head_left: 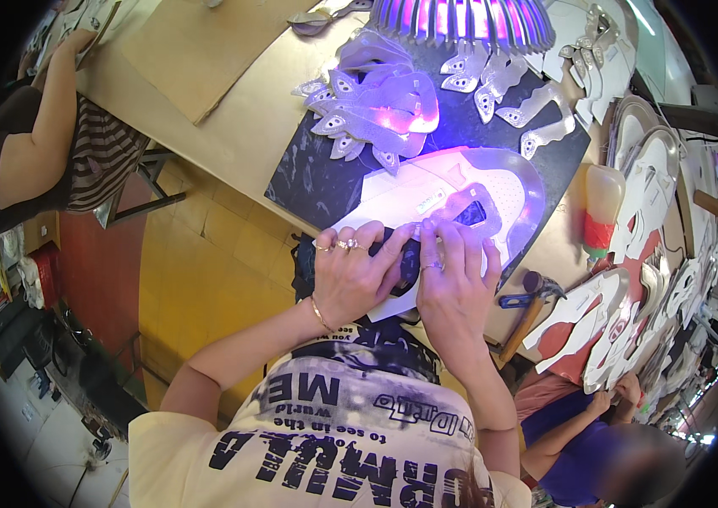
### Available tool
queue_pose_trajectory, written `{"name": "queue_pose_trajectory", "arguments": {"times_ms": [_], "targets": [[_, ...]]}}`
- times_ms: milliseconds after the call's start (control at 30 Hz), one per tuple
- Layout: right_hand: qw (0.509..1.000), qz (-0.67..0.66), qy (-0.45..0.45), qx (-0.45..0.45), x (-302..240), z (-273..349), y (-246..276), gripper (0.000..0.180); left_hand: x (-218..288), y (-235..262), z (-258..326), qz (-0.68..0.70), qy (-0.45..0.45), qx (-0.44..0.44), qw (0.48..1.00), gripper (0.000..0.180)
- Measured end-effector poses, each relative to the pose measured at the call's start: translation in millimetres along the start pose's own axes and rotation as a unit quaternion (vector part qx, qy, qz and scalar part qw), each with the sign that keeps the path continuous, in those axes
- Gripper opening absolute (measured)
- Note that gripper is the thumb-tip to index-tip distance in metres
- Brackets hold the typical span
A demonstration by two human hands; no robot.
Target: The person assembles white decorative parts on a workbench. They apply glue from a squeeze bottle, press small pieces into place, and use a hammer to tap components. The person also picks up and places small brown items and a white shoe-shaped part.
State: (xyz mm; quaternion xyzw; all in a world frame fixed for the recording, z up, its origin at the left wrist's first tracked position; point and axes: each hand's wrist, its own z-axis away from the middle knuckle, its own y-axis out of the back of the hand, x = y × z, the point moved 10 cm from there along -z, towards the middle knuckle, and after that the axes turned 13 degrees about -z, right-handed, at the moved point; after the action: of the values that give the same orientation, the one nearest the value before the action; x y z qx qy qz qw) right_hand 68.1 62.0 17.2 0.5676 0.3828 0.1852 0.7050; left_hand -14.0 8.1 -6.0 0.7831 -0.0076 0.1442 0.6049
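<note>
The worktop (249, 135) spans the frame's upper part, bearing a dark mat (301, 173). Over the mat, right of centre, lies a white shoe upper (439, 179), long axis slanting lower left to upper right. The left hand (354, 269) and right hand (458, 278) meet equally near its lower edge, fingers bent; whether they pinch it, I cannot tell.

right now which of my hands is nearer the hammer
Right. Your right hand is at the white piece, to the left of the hammer and apart from it; your left hand is at the same piece, farther left.
</note>
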Motion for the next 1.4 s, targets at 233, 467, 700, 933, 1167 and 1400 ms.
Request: {"name": "queue_pose_trajectory", "arguments": {"times_ms": [233,467,700,933,1167,1400], "targets": [[1.0,-0.021,0.016,-0.004,-5.5,15.0,-12.7,0.035,-4.5,7.1,-4.3,0.048,0.027,0.011,0.998,0.045],[0.998,-0.066,0.006,0.004,-6.4,6.1,-4.7,0.015,-17.6,1.9,12.6,0.151,0.027,0.048,0.987,0.05],[0.99,-0.12,0.07,-0.033,-1.5,7.9,5.1,0.015,-29.1,21.2,27.1,0.175,-0.045,0.158,0.971,0.057],[0.996,-0.027,0.082,-0.016,-44.3,3.9,-24.3,0.012,-27.5,15.6,-4.0,0.14,0.006,0.047,0.989,0.052],[0.987,-0.108,0.028,0.119,34.8,-9.5,42.6,0.036,-19.0,16.8,-27.1,0.107,-0.094,0.02,0.99,0.046],[0.997,0.01,0.022,0.076,43.7,-13.4,9.8,0.047,2.6,-9.1,-40.8,0.115,-0.123,-0.033,0.985,0.041]]}}
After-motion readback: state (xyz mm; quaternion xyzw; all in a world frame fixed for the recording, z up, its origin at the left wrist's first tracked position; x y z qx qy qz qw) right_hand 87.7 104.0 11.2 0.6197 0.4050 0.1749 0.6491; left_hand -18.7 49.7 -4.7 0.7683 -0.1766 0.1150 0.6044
